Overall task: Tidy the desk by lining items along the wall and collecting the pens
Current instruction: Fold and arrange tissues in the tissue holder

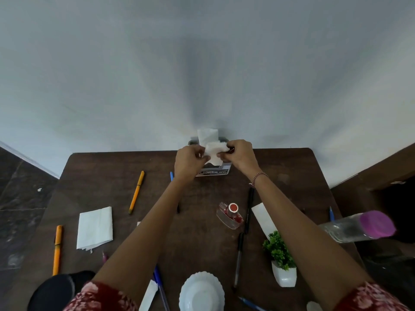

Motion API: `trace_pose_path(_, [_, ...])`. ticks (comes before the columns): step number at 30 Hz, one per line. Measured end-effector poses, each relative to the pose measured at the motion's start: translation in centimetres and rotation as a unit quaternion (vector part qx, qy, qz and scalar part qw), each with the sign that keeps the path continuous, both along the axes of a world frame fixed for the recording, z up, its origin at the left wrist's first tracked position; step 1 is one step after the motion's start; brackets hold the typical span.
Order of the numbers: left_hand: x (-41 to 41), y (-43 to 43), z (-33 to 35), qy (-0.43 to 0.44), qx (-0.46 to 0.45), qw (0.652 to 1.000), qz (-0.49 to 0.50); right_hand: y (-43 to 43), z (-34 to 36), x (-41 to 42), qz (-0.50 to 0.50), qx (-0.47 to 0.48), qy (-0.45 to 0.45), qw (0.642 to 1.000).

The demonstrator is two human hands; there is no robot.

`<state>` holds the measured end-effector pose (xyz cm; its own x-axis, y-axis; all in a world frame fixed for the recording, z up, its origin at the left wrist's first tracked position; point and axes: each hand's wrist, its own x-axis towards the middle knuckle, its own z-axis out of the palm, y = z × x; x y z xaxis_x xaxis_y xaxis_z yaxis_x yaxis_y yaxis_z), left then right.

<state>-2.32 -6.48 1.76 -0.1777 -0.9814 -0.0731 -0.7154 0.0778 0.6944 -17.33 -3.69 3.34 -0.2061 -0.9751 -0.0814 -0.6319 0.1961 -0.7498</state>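
Observation:
Both hands meet at the far edge of the dark wooden desk (pixel 116 176), over a grey tissue box (pixel 214 171) that stands against the wall. My left hand (pixel 189 163) and my right hand (pixel 239 157) each pinch a crumpled white tissue (pixel 213 152) between them; another tissue (pixel 207 135) sticks up from the box behind it. Pens lie scattered: two orange ones (pixel 136 193) (pixel 57 250), black ones (pixel 249 209) (pixel 238 259), blue ones (pixel 160 286) (pixel 249 304) (pixel 171 176).
A folded napkin (pixel 94 227) lies at left and a paper strip (pixel 263 217) at right. A red-capped glass bottle (pixel 230 215), a small potted plant (pixel 280 259), a white scalloped dish (pixel 202 292) and a purple-capped clear bottle (pixel 357 226) stand on the desk.

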Motion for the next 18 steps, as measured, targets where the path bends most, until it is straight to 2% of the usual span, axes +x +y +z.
trace_pose_path(8, [-0.4, -0.9, -2.1, -0.164, -0.062, 0.983, -0.053, -1.3, -3.2, -0.3, 0.018, -0.010, 0.087, 0.996])
trace_pose_path(18, [-0.9, -0.9, -3.8, -0.173, -0.106, 0.977, -0.065, -1.0, -4.9, 0.2, 0.042, -0.022, 0.182, 0.982])
